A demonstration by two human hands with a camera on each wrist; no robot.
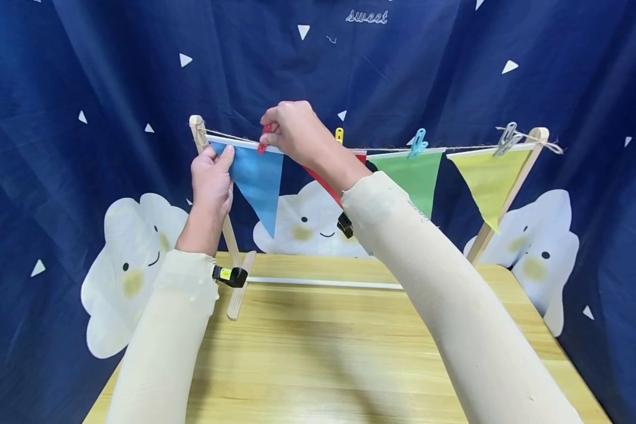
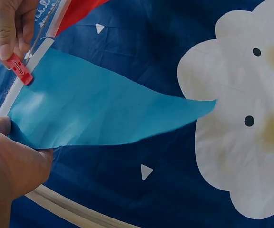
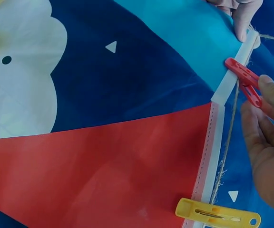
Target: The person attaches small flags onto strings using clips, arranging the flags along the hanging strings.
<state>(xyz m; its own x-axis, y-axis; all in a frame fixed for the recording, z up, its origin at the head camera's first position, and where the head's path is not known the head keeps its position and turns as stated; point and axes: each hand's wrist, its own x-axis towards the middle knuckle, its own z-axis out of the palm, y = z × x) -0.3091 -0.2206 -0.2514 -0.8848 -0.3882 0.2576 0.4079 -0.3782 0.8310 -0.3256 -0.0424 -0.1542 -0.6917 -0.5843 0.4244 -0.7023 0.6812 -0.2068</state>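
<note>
A blue triangular pennant [image 1: 261, 176] with a white top edge hangs at the left end of a twine line [image 1: 228, 135]. My left hand [image 1: 213, 179] pinches its upper left corner, thumb in front, close to the wooden post. In my right hand [image 1: 295, 131] is a red clothespin [image 3: 244, 78], held by its handle ends between thumb and fingers. The clothespin's tips overlap the pennant's white edge [image 2: 24, 81] near its middle. Beside it hangs a red pennant [image 3: 108, 166], partly hidden by my right forearm in the head view, with a yellow clothespin [image 3: 218, 213] on its top edge.
Farther right, a green pennant [image 1: 403, 176] hangs under a light blue clothespin [image 1: 417, 143] and a yellow pennant [image 1: 490, 182] under a grey one [image 1: 507, 139]. Wooden posts [image 1: 509, 194] hold the twine. A white rod [image 1: 323, 283] runs low along the wooden table [image 1: 307, 353]; a dark blue curtain [image 1: 138, 70] stands behind.
</note>
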